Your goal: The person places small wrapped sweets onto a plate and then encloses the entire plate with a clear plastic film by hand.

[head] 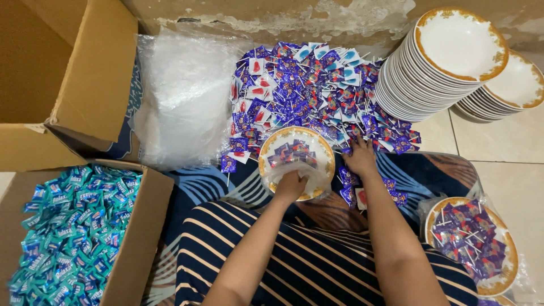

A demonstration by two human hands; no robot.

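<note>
On the tiled floor, a large open cardboard box [141, 226] holds teal-wrapped sweets; beyond it lie a clear plastic bag heap [181, 96], two tall stacks of white gold-rimmed plates [447, 62], and a wide pile of purple-wrapped lollipops [317, 85]. One filled, bagged plate [473, 243] sits at the right. Centre: a gold-rimmed plate in a clear bag [296, 161], partly loaded. Left hand [290, 186] clamps its near rim through the plastic. Right hand [359, 157] presses into the pile's edge, fingers curled; whether they have closed on a lollipop, cannot tell. Risk, as judged: one-handed rim grip may tip the plate, spilling lollipops; sticks could snag the thin bag.
</note>
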